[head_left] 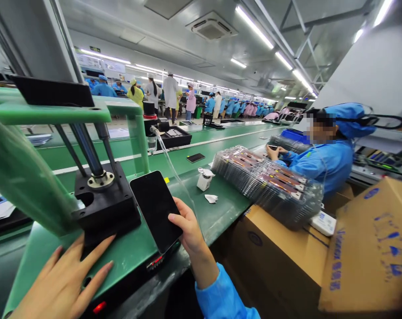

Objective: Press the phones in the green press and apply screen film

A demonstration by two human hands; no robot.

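A black smartphone (156, 208) with a dark screen leans tilted against the black block of a green press fixture (103, 201). My right hand (187, 226) grips the phone's right edge, fingers curled round it. My left hand (64, 279) lies flat with fingers spread on the fixture's green base plate (128, 252), just in front of the black block. It holds nothing.
A green conveyor (187, 146) runs away to the right, carrying another phone (195, 157) and a black tray (174, 135). A stack of clear part trays (270, 181) rests on cardboard boxes (287, 252). A co-worker in blue (323, 159) sits at right. A small white dispenser (205, 179) stands nearby.
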